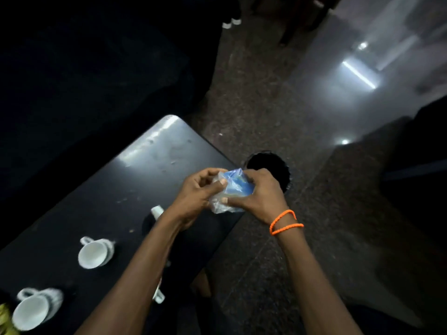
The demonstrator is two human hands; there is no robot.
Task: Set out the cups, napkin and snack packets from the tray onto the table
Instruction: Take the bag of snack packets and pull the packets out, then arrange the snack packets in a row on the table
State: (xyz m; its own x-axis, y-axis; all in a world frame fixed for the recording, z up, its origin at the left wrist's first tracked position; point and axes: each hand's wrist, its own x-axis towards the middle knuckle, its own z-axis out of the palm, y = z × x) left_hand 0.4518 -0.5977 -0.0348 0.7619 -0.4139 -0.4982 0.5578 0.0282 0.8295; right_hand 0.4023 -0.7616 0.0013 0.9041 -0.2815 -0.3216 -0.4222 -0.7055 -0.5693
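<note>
Both hands hold a clear plastic packet (pixel 233 189) with a blue item inside, above the right edge of the dark table (pixel 101 189). My left hand (pixel 198 192) pinches the packet's left side. My right hand (pixel 261 192), with orange wrist bands, grips its right side. Two white cups stand on the table: one cup (pixel 95 252) at mid left and another cup (pixel 36 308) near the lower left corner. A small white cup (pixel 157 211) shows partly behind my left forearm. Another white piece (pixel 158 296) peeks from under that forearm.
A yellow packet (pixel 6 317) shows at the bottom left edge. A round dark bin (pixel 268 165) stands on the speckled floor just right of the table. Dark seating fills the upper left, and a dark shape (pixel 423 165) sits at right.
</note>
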